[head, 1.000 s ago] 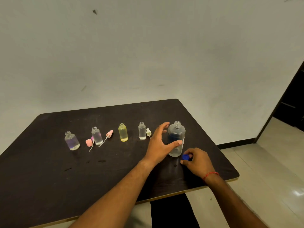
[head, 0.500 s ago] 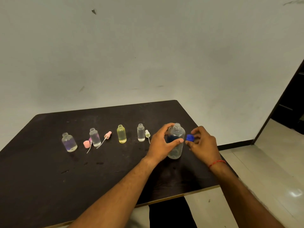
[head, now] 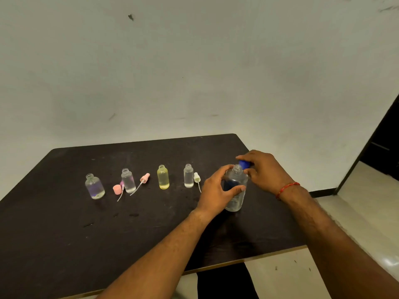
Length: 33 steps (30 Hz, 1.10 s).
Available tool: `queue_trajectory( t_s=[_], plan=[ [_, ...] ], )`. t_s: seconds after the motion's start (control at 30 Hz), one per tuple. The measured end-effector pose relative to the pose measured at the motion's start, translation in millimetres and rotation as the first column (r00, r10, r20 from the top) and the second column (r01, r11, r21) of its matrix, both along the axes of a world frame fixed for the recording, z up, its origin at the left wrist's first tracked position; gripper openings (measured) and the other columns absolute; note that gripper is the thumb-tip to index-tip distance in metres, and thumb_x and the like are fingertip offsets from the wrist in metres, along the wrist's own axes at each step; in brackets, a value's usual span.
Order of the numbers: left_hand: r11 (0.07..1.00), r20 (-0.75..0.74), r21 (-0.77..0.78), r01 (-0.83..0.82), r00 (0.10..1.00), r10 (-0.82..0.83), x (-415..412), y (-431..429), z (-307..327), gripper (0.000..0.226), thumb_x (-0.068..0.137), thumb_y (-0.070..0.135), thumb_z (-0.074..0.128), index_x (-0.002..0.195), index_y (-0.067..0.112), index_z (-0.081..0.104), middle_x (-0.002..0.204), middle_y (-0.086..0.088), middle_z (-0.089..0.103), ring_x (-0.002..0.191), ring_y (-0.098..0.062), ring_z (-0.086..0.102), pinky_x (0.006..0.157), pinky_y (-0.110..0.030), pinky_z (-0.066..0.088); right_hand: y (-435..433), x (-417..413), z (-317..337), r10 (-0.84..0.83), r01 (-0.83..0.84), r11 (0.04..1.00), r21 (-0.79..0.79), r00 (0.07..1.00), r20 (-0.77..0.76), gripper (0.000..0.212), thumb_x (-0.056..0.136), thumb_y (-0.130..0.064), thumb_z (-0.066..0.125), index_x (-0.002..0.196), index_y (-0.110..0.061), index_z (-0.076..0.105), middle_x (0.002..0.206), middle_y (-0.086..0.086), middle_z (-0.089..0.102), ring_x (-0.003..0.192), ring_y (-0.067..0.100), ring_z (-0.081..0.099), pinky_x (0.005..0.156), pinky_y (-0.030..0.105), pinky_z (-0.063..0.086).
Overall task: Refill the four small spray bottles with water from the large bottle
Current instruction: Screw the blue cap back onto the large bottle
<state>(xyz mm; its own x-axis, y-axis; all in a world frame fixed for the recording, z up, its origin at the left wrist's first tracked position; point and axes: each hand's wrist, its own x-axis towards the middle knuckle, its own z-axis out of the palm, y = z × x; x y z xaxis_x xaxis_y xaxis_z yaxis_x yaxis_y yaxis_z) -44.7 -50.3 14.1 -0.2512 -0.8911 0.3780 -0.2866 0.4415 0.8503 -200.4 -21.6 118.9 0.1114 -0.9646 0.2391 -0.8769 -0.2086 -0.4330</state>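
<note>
Standing upright in left hand (head: 216,190), large bottle (head: 236,190) mouth up

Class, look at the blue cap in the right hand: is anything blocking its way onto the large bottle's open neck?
Nothing visible blocks it. The blue cap in the right hand sits just beside the open neck of the large bottle, which the left hand grips lower down.
</note>
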Motion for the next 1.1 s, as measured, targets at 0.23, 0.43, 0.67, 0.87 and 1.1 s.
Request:
queue_trajectory(
  t_s=[0.23,0.43,0.67,0.87,1.1],
  plan=[
    [1.0,-0.002,0.012,-0.016,1.0,0.016,0.4,1.0,-0.9,0.064,0.077,0.053,0.08,0.133,0.044,0.05,0.122,0.024,0.062,0.112,0.012,0.055,0.09,-0.007,0.044,1.1,5.4,9.8,0.062,-0.062,0.998,0.006,0.998,-0.014,0.032,0.089,-0.005,0.065,0.119,-0.017,0.066,0.118,0.005,0.063,0.104,0.02,0.058,0.098,0.033,0.049],
    [1.0,-0.004,0.022,-0.007,1.0,0.007,-0.4,1.3,-1.0,0.067,0.078,0.05,0.079,0.137,0.04,0.049,0.129,0.019,0.061,0.114,0.007,0.056,0.092,-0.008,0.043,-5.0,7.7,7.8,0.08,-0.078,0.997,0.025,0.992,-0.101,0.029,0.087,-0.012,0.069,0.116,-0.02,0.067,0.111,0.002,0.059,0.102,0.019,0.055,0.094,0.033,0.049],
    [1.0,-0.018,-0.002,-0.005,1.0,0.005,-0.7,3.0,0.7,0.06,0.08,0.046,0.08,0.133,0.042,0.051,0.123,0.022,0.063,0.114,0.006,0.058,0.096,-0.017,0.049,-14.7,12.4,0.8,-0.06,0.053,0.997,-0.062,0.991,-0.119,0.02,0.082,-0.035,0.074,0.093,-0.019,0.068,0.088,-0.001,0.064,0.077,0.012,0.055,0.07,0.021,0.042],
    [1.0,-0.036,-0.021,0.011,0.999,-0.012,-1.6,4.0,1.4,0.06,0.082,0.041,0.08,0.135,0.039,0.053,0.126,0.023,0.063,0.118,0.005,0.057,0.101,-0.025,0.051,-15.1,13.2,-7.3,-0.167,0.17,0.986,0.003,0.971,-0.174,0.045,0.077,-0.06,0.07,0.095,-0.019,0.066,0.075,-0.004,0.059,0.073,0.014,0.058,0.067,0.023,0.043],
    [1.0,-0.067,0.004,0.012,0.998,-0.012,-1.2,3.1,-0.7,0.061,0.079,0.045,0.08,0.134,0.039,0.052,0.124,0.018,0.065,0.115,0.002,0.061,0.099,-0.03,0.054,-1.3,6.9,-19.5,0.047,-0.007,0.986,-0.167,0.97,0.237,0.036,0.085,-0.012,0.072,0.118,-0.027,0.067,0.11,-0.005,0.067,0.1,0.013,0.062,0.09,0.03,0.054]
  ],
)
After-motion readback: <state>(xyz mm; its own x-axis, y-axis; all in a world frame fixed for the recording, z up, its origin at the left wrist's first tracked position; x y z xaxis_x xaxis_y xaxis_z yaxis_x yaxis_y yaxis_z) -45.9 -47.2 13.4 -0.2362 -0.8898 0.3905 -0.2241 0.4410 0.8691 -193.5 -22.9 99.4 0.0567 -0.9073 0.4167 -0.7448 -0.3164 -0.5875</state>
